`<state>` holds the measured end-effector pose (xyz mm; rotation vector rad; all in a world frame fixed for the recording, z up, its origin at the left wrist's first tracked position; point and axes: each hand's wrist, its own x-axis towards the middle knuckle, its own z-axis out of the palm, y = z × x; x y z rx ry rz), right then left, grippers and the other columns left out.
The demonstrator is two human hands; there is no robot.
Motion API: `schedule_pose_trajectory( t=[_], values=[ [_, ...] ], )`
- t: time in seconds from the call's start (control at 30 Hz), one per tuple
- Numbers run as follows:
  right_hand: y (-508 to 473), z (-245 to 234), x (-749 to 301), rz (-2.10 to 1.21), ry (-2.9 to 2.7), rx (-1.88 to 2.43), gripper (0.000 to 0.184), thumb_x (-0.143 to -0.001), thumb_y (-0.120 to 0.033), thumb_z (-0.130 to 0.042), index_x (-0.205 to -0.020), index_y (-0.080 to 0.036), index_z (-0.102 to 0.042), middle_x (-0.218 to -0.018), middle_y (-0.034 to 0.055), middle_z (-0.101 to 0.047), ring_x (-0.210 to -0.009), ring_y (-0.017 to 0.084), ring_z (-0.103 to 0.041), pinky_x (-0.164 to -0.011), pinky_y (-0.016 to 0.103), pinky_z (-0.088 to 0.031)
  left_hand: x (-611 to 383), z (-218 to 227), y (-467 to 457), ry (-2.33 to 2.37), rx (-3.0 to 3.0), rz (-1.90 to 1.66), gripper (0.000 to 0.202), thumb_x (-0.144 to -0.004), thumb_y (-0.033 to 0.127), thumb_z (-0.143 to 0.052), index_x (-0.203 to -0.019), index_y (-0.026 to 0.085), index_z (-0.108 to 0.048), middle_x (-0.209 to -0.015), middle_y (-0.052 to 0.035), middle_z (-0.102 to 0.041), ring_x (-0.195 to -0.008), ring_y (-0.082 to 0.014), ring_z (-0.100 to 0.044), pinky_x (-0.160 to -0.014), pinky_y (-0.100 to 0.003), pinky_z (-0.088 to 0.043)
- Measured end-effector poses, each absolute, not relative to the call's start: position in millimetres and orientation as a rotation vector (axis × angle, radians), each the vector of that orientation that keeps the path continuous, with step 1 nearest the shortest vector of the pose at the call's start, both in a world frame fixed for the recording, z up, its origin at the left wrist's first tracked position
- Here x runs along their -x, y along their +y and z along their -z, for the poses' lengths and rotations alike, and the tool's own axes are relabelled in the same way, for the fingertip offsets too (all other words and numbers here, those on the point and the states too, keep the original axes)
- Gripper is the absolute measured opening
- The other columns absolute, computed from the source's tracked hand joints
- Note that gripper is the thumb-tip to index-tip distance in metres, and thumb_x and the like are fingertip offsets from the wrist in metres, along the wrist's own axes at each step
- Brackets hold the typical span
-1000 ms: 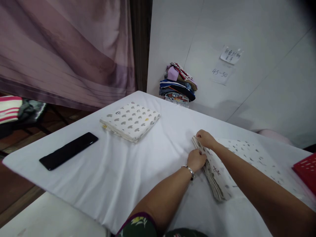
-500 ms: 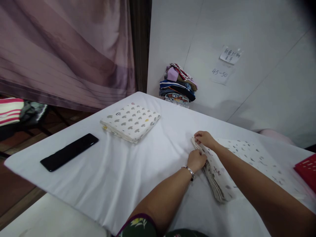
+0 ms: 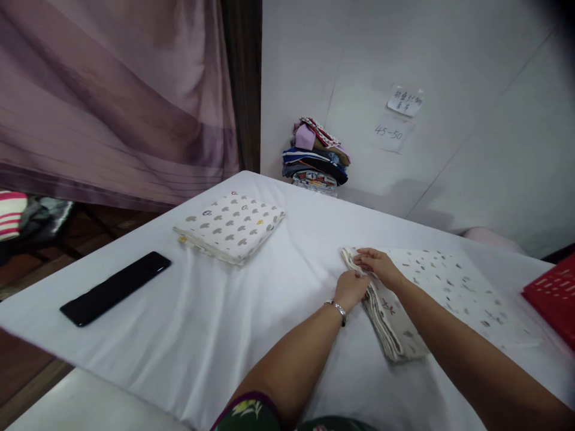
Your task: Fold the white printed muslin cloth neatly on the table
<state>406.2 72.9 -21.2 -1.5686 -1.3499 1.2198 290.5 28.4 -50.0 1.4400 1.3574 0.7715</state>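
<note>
A white patterned cloth [image 3: 449,287] lies on the white-covered table [image 3: 215,323], its left side gathered into a thick stack of folds [image 3: 386,326]. My left hand [image 3: 351,288], with a silver bracelet at the wrist, is closed on the near edge of those folds. My right hand [image 3: 376,263] pinches the same folded edge a little further from me. Both hands touch the cloth close together.
A folded white cloth with grey prints [image 3: 231,226] lies at the table's far left. A black phone [image 3: 115,288] rests near the left edge. A pile of colourful clothes [image 3: 315,157] sits against the wall. A red basket [image 3: 554,296] stands at the right edge.
My right hand has slid back along the folded edge toward my left hand, so the two now sit closer together. The view has shifted slightly.
</note>
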Motion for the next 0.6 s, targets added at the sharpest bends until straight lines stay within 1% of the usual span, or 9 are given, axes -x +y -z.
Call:
schedule_pose_trajectory(
  t=[0.13, 0.2, 0.3, 0.4, 0.5, 0.6],
  values=[
    [62.8, 24.8, -404.4, -1.245, -1.247, 1.48, 0.021, -0.077, -0.023, -0.055, -0.097, -0.016, -0.056, -0.096, 0.0091, -0.066, -0.087, 0.015, -0.064, -0.082, 0.026, -0.05, -290.0, 49.1, 30.3, 1.34, -1.443, -0.725, 0.033, -0.078, 0.042, -0.048, -0.06, 0.016, -0.059, -0.051, -0.0023, -0.058, -0.054, -0.0144, -0.056, -0.052, -0.023, -0.037],
    [56.4, 25.5, -402.4, -1.235, -1.223, 1.439, 0.022, -0.078, -0.027, -0.055, -0.097, -0.015, -0.057, -0.097, 0.0093, -0.066, -0.09, 0.016, -0.063, -0.084, 0.028, -0.049, -289.7, 48.9, 31.0, 1.365, -1.467, -0.709, 0.03, -0.077, 0.039, -0.049, -0.06, 0.016, -0.058, -0.05, -0.0024, -0.058, -0.054, -0.0144, -0.057, -0.052, -0.023, -0.038],
    [45.0, 24.1, -405.8, -1.174, -1.223, 1.391, 0.028, -0.079, -0.034, -0.055, -0.1, -0.016, -0.058, -0.1, 0.0085, -0.065, -0.095, 0.018, -0.061, -0.087, 0.031, -0.048, -289.2, 50.0, 33.1, 1.394, -1.477, -0.714, 0.02, -0.075, 0.03, -0.05, -0.06, 0.017, -0.054, -0.05, -0.0011, -0.057, -0.052, -0.0135, -0.057, -0.05, -0.022, -0.037],
    [31.1, 24.0, -425.0, -0.917, -1.388, 1.464, 0.034, -0.081, -0.04, -0.052, -0.105, -0.017, -0.059, -0.109, 0.0079, -0.063, -0.103, 0.019, -0.057, -0.093, 0.034, -0.045, -289.1, 51.5, 35.4, 1.377, -1.46, -0.716, 0.019, -0.075, 0.028, -0.05, -0.059, 0.018, -0.05, -0.05, 0.0002, -0.056, -0.05, -0.0127, -0.057, -0.048, -0.021, -0.036],
    [16.5, 29.5, -463.0, -0.563, -1.646, 1.655, 0.04, -0.086, -0.041, -0.045, -0.118, -0.019, -0.055, -0.127, 0.0074, -0.052, -0.118, 0.02, -0.046, -0.102, 0.036, -0.036, -288.9, 51.5, 36.0, 1.365, -1.446, -0.712, 0.018, -0.075, 0.026, -0.05, -0.059, 0.018, -0.047, -0.049, 0.0013, -0.055, -0.05, -0.0121, -0.057, -0.048, -0.02, -0.036],
    [5.6, 38.3, -509.0, -0.356, -1.896, 1.922, 0.052, -0.089, -0.044, -0.039, -0.133, -0.018, -0.044, -0.142, 0.0073, -0.034, -0.133, 0.022, -0.026, -0.11, 0.042, -0.021, -288.5, 50.9, 35.5, 1.363, -1.422, -0.72, 0.016, -0.074, 0.023, -0.049, -0.06, 0.018, -0.046, -0.048, 0.0023, -0.054, -0.047, -0.0117, -0.057, -0.047, -0.02, -0.036]
  ],
)
